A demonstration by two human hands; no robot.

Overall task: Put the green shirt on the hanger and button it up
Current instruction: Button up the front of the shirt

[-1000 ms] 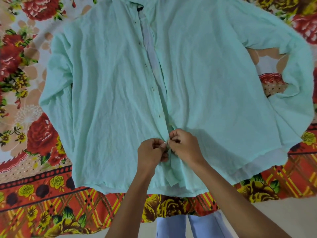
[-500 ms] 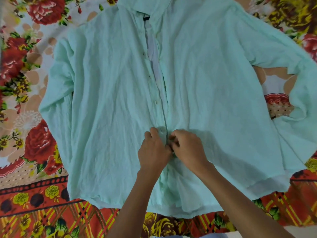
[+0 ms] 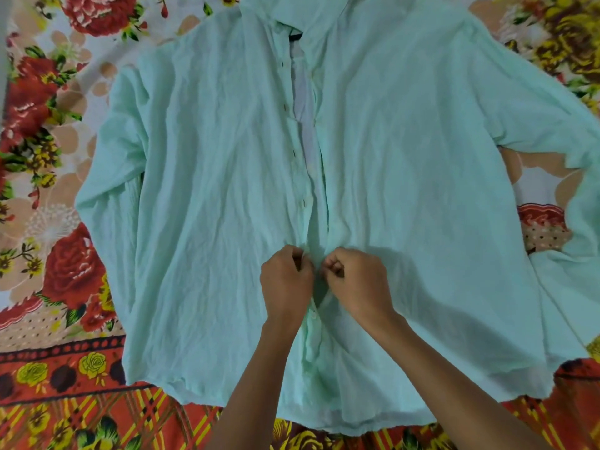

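Observation:
The pale green shirt (image 3: pixel 201 196) lies spread flat, front up, collar at the top, sleeves out to both sides. A dark bit of the hanger (image 3: pixel 294 36) shows inside the collar; the rest is hidden under the cloth. The placket gapes open from the collar down to my hands, showing a pale inner layer and several buttons on the left edge. My left hand (image 3: pixel 285 284) pinches the left placket edge. My right hand (image 3: pixel 357 280) pinches the right placket edge right beside it. A button shows just below my hands.
The shirt rests on a bed sheet (image 3: pixel 48 287) printed with red and yellow roses, with an orange plaid border along the near edge. The right sleeve (image 3: pixel 581 203) folds back and runs off the frame's right side.
The camera view shifted so the shirt sits lower in frame. My hands moved up the placket from the lowest button to a higher one, still pinching both edges together.

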